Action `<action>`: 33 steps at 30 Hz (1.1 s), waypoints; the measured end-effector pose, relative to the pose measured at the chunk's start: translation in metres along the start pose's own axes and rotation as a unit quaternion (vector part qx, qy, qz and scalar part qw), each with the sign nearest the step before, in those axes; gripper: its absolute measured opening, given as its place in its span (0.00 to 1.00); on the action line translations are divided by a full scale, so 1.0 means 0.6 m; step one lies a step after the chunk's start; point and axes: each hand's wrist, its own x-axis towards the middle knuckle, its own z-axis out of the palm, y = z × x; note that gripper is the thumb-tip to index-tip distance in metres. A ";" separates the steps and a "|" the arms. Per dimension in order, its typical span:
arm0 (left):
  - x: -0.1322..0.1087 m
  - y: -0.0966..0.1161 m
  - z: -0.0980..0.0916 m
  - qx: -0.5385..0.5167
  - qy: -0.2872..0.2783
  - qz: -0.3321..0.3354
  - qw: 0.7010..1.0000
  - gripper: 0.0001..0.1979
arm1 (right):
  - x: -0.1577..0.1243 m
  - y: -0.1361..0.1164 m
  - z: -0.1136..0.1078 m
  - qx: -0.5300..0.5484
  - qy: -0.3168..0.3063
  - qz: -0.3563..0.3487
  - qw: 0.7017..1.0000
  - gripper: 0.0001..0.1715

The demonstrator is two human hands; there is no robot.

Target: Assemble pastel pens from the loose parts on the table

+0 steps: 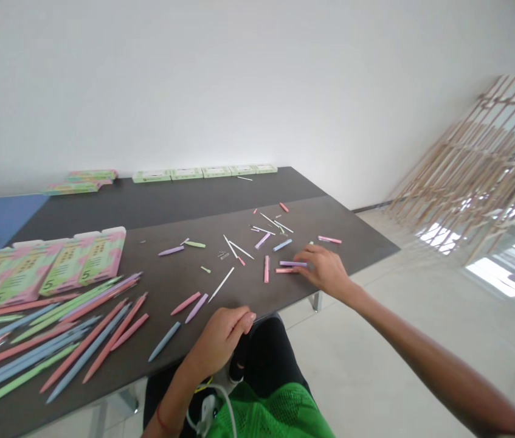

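Note:
My right hand [328, 271] reaches over the right part of the dark table, its thumb and fingers pinched at the end of a purple pen barrel [292, 263]. Just beneath that lies a pink pen barrel [286, 271], partly covered by the hand. Another pink barrel [266, 269] and a blue one [282, 244] rest close by. My left hand [227, 337] is closed at the table's front edge, fingers curled in; whatever it may hold is hidden. Nearby are a white refill [221, 285], a purple pen half [196, 308], a pink one [185, 303] and a blue one [165, 341].
Several assembled pens [97, 337] lie piled at the left, before upright pink-green boxes [102, 255]. Flat green boxes [186, 174] line the back edge by the wall. Loose refills [241, 249] and small parts are scattered mid-table. A wooden lattice [476, 146] leans on the right.

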 end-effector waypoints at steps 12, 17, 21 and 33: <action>0.001 0.000 0.000 -0.002 0.002 0.007 1.000 0.21 | 0.032 0.004 0.015 -0.107 -0.057 -0.084 0.989 0.16; 0.001 -0.002 0.000 -0.001 0.005 0.000 1.000 0.22 | 0.012 -0.023 0.005 -0.024 -0.019 -0.056 0.998 0.17; 0.001 -0.003 0.000 0.000 0.001 0.000 1.000 0.22 | -0.016 -0.044 0.020 0.164 -0.076 -0.048 0.982 0.28; 0.002 -0.004 0.000 0.007 0.002 -0.002 1.000 0.22 | -0.034 -0.024 0.068 0.302 -0.100 0.034 0.947 0.38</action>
